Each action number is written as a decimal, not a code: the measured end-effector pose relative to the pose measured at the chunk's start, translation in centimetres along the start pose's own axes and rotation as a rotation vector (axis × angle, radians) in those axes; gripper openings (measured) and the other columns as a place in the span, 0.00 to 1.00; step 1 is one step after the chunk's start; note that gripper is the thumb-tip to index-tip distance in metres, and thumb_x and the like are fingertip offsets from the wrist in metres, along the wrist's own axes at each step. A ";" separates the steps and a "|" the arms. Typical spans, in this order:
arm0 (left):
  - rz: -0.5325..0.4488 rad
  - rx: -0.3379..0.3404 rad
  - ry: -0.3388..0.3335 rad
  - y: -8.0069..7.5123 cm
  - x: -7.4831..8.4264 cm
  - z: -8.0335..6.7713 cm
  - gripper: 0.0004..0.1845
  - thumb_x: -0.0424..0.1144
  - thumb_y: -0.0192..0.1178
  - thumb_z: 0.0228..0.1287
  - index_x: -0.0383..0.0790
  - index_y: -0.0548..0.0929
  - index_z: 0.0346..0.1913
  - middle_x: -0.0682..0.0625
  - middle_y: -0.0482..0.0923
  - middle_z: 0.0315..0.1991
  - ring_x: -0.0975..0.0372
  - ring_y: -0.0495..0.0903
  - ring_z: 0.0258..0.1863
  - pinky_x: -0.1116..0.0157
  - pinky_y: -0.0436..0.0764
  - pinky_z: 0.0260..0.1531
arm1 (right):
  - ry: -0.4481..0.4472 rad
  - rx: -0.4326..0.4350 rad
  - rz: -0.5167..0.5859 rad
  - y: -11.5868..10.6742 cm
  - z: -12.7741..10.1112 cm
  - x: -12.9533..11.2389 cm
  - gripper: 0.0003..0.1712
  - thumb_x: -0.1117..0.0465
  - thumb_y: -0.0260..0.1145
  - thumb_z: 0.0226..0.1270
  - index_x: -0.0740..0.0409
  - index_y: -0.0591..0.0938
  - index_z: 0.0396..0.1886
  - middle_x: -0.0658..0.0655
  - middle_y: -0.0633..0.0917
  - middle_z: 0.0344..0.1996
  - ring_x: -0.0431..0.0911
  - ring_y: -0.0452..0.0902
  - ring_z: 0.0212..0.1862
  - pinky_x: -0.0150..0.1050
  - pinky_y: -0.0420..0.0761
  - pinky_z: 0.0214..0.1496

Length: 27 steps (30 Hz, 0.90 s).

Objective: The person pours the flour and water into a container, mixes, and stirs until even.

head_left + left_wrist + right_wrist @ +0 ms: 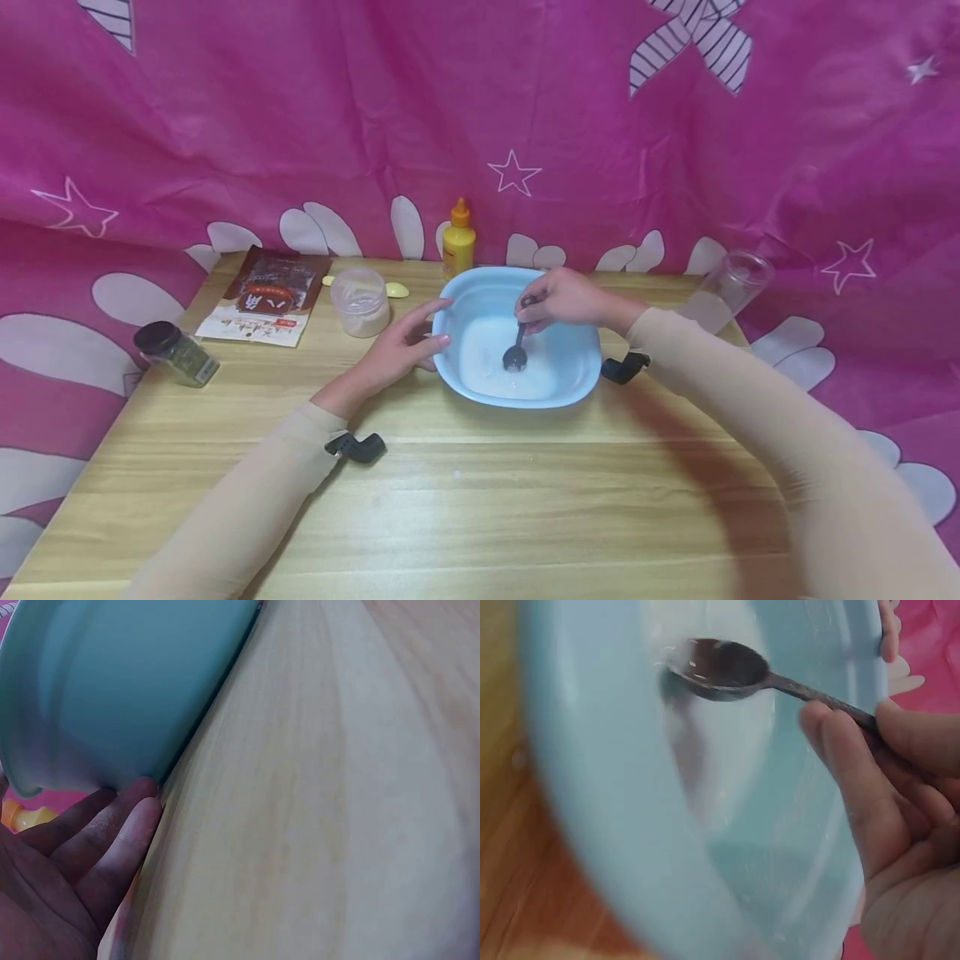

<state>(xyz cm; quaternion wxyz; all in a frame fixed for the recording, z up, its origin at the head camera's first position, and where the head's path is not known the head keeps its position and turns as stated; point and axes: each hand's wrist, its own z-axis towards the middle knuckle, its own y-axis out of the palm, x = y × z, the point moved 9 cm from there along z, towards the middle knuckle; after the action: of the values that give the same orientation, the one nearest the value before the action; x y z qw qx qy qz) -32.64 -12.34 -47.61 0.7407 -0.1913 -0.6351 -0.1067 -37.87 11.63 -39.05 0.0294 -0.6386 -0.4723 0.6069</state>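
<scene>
Head view: right hand [567, 298] pinches a dark spoon [516, 353] by its stem inside the blue bowl [581, 379] mid-worktop; left hand [405, 343], fingers straight, steadies the bowl's left wall. Bowl's probably light, slippery plastic, best braced at the rim.

We take this for a home: a wooden table [465, 492] backed by a pink patterned sheet [300, 125], food jars [360, 302] at the far left.
</scene>
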 end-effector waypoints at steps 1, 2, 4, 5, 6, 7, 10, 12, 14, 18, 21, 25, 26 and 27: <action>-0.002 0.000 -0.002 0.0 -0.1 0.0 0.35 0.41 0.66 0.83 0.54 0.69 0.86 0.31 0.75 0.74 0.37 0.85 0.64 0.47 0.96 0.45 | -0.012 0.013 -0.006 0.0 0.1 -0.1 0.10 0.64 0.74 0.79 0.67 0.92 0.51 0.60 0.92 0.45 0.53 0.95 0.46 0.41 0.94 0.53; -0.003 0.000 -0.003 0.0 -0.1 0.0 0.35 0.41 0.66 0.83 0.54 0.69 0.86 0.31 0.75 0.74 0.37 0.85 0.64 0.47 0.96 0.44 | -0.025 0.040 -0.018 -0.1 0.2 -0.2 0.09 0.64 0.75 0.79 0.65 0.92 0.50 0.59 0.93 0.44 0.54 0.95 0.47 0.41 0.94 0.53; -0.005 0.001 -0.004 0.0 -0.3 0.0 0.35 0.41 0.66 0.83 0.54 0.69 0.86 0.32 0.75 0.74 0.38 0.85 0.64 0.47 0.96 0.44 | -0.054 0.120 -0.075 -0.7 0.4 -0.3 0.07 0.63 0.75 0.79 0.62 0.94 0.48 0.56 0.94 0.40 0.54 0.95 0.46 0.41 0.93 0.54; -0.005 0.001 -0.003 0.0 -0.3 0.0 0.35 0.41 0.66 0.83 0.54 0.69 0.86 0.32 0.75 0.75 0.38 0.85 0.64 0.47 0.96 0.44 | -0.071 0.161 -0.111 -1.1 0.4 -0.4 0.07 0.63 0.75 0.79 0.61 0.94 0.48 0.56 0.94 0.38 0.53 0.95 0.45 0.41 0.93 0.53; -0.004 0.002 -0.003 0.0 -0.3 0.0 0.35 0.41 0.66 0.83 0.54 0.69 0.86 0.32 0.75 0.75 0.38 0.84 0.65 0.47 0.96 0.44 | -0.094 0.200 -0.160 -1.5 0.3 -0.6 0.06 0.63 0.75 0.79 0.61 0.94 0.47 0.55 0.94 0.37 0.52 0.95 0.43 0.40 0.92 0.51; -0.002 0.003 -0.003 0.0 -0.3 0.0 0.35 0.41 0.66 0.83 0.55 0.69 0.86 0.32 0.75 0.75 0.38 0.84 0.65 0.47 0.96 0.44 | -0.108 0.236 -0.209 -1.9 0.0 -0.9 0.06 0.63 0.75 0.79 0.61 0.94 0.46 0.54 0.94 0.36 0.51 0.95 0.43 0.39 0.91 0.48; 0.003 0.004 -0.002 -0.1 -0.3 0.1 0.35 0.41 0.67 0.83 0.55 0.69 0.86 0.32 0.75 0.75 0.38 0.85 0.65 0.47 0.96 0.44 | -0.133 0.272 -0.339 -2.5 -1.1 -2.3 0.07 0.64 0.73 0.79 0.62 0.94 0.46 0.54 0.93 0.34 0.49 0.91 0.40 0.39 0.86 0.43; 0.005 0.002 -0.002 -0.1 -0.3 0.1 0.35 0.41 0.66 0.83 0.55 0.70 0.86 0.33 0.75 0.75 0.38 0.85 0.64 0.47 0.96 0.44 | -0.145 0.258 -0.429 -2.6 -1.4 -2.6 0.07 0.64 0.72 0.79 0.63 0.94 0.44 0.54 0.92 0.32 0.50 0.87 0.38 0.38 0.82 0.39; 0.004 0.000 -0.002 -0.1 -0.3 0.1 0.34 0.41 0.66 0.83 0.55 0.69 0.86 0.33 0.75 0.74 0.39 0.85 0.64 0.47 0.96 0.44 | -0.138 0.204 -0.491 -2.4 -1.6 -2.5 0.07 0.64 0.72 0.79 0.61 0.94 0.43 0.52 0.91 0.31 0.48 0.86 0.37 0.39 0.83 0.39; -0.001 -0.005 0.001 -0.1 -0.2 0.1 0.34 0.40 0.66 0.83 0.54 0.69 0.86 0.33 0.75 0.74 0.38 0.85 0.64 0.46 0.96 0.44 | -0.126 0.036 -0.495 -0.9 -1.2 -1.7 0.06 0.63 0.72 0.78 0.57 0.94 0.42 0.46 0.91 0.30 0.41 0.90 0.36 0.40 0.87 0.44; -0.008 -0.007 0.003 -0.1 -0.1 0.1 0.35 0.39 0.66 0.83 0.54 0.69 0.87 0.33 0.74 0.75 0.37 0.84 0.65 0.46 0.95 0.45 | -0.113 -0.102 -0.380 0.8 -1.2 -1.7 0.05 0.64 0.72 0.78 0.58 0.93 0.41 0.49 0.92 0.31 0.44 0.94 0.37 0.41 0.90 0.48; -0.014 -0.009 0.004 -0.1 0.0 0.0 0.35 0.39 0.66 0.83 0.54 0.69 0.87 0.33 0.73 0.76 0.37 0.84 0.65 0.46 0.95 0.45 | -0.091 -0.190 -0.198 2.9 -1.1 -2.2 0.06 0.64 0.73 0.78 0.63 0.93 0.43 0.52 0.93 0.34 0.48 0.95 0.40 0.40 0.94 0.51; -0.015 -0.010 0.003 -0.1 -0.1 0.0 0.35 0.39 0.66 0.83 0.54 0.69 0.87 0.33 0.73 0.76 0.37 0.84 0.66 0.46 0.95 0.45 | -0.086 -0.187 -0.158 3.2 -0.8 -2.3 0.06 0.64 0.73 0.78 0.63 0.93 0.43 0.53 0.93 0.35 0.48 0.95 0.40 0.40 0.94 0.51; -0.015 -0.010 0.003 -0.1 -0.1 0.0 0.35 0.39 0.66 0.83 0.54 0.69 0.87 0.33 0.73 0.76 0.37 0.84 0.66 0.46 0.95 0.46 | -0.080 -0.172 -0.122 3.4 -0.5 -2.3 0.06 0.64 0.74 0.78 0.64 0.93 0.44 0.54 0.94 0.36 0.48 0.95 0.41 0.41 0.95 0.51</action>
<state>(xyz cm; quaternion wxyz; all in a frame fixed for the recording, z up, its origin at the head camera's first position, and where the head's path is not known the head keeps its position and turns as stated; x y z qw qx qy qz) -32.70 -12.39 -47.67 0.7398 -0.1899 -0.6350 -0.1158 -35.07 8.55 -39.25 -0.0075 -0.5840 -0.5616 0.5861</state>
